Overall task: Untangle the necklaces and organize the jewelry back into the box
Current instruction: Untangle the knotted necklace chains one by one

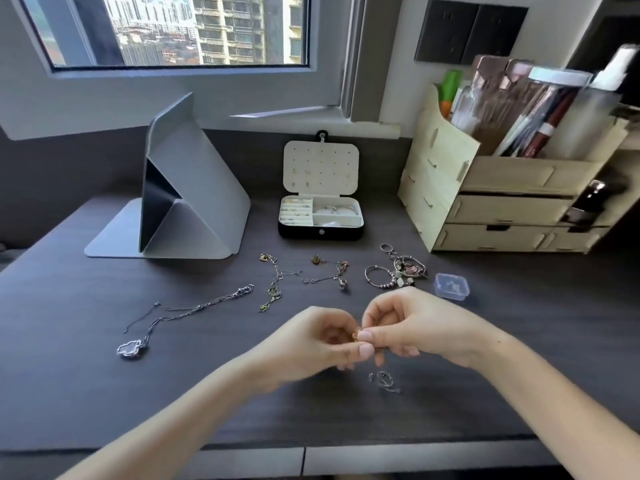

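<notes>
Table (pixel 104 393): dark, sitting under a window.
Jewelry box (pixel 320 227): standing open at the back, holding rings and bangles.
Necklaces (pixel 277 282): lying spread before the box.
Left hand (pixel 311 341), right hand (pixel 412 323): together pinching a small gold piece (pixel 356 335).
Clear case (pixel 451 286): sitting closed beside the bracelets (pixel 398 271).

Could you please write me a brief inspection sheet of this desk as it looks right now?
Surface: dark desk, flat.
Job's things: jewelry box open at the back; silver necklace lying left; two chains in the middle; bracelets in a heap to the right; small chain below the hands.
Clutter: clear plastic case; folded tablet stand; wooden organizer.
Hands: left hand and right hand together pinch a small gold piece.
Cables: nothing seen.
Surroundings: window, wall sockets.
</notes>
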The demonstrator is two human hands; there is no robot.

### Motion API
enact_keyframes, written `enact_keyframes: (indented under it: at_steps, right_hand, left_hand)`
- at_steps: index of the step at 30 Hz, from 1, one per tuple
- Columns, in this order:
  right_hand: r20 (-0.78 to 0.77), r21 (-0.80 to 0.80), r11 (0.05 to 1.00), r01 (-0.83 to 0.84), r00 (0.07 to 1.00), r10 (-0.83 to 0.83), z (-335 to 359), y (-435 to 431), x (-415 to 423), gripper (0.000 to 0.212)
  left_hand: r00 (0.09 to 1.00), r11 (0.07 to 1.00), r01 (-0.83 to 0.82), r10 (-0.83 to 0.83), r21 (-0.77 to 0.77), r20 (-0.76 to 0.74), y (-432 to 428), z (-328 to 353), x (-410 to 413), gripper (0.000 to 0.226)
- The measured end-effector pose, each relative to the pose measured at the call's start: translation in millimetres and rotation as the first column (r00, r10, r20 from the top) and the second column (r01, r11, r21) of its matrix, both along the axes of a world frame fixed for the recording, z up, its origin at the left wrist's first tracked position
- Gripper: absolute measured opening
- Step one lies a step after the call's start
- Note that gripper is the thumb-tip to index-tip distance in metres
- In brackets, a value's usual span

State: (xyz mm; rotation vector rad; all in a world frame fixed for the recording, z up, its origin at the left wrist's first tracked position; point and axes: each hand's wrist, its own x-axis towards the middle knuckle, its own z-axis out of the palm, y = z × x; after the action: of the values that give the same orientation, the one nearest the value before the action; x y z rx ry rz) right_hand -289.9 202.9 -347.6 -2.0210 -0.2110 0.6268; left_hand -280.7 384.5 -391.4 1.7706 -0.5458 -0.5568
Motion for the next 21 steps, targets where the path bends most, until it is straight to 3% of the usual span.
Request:
enact_keyframes:
  at_steps: [3,6,13,18,21]
  right_hand:
    - [-0.015,-0.010,0.999,0.034,0.999,-0.035,-12.1,8.2,3.9,0.025]
    - [-0.015,-0.063,0.998,0.021,1.000,-0.023,-19.5,12.8,5.7,0.024]
    - [0.152,-0.256,0.967,0.013,0.988,0.027,-27.9,8.6,6.0,0.022]
    - [0.254,-0.362,0.932,0.015,0.964,0.083,-34.0,7.0,3.3,0.019]
    - [0.287,-0.399,0.917,0.020,0.952,0.104,-35.9,6.5,0.5,0.015]
  left_hand:
    - [0.995,0.996,-0.066,0.061,0.053,0.079,14.1,-5.1,4.3,0.017]
    - [0.974,0.973,-0.146,0.109,0.180,0.201,28.5,-9.4,10.3,0.027]
    - [0.828,0.769,-0.420,0.107,0.481,0.551,42.9,-11.9,14.0,0.035]
    - [0.815,0.637,-0.486,0.085,0.598,0.573,42.7,-13.4,12.8,0.043]
    - [0.824,0.606,-0.495,0.100,0.622,0.558,44.2,-14.0,14.6,0.042]
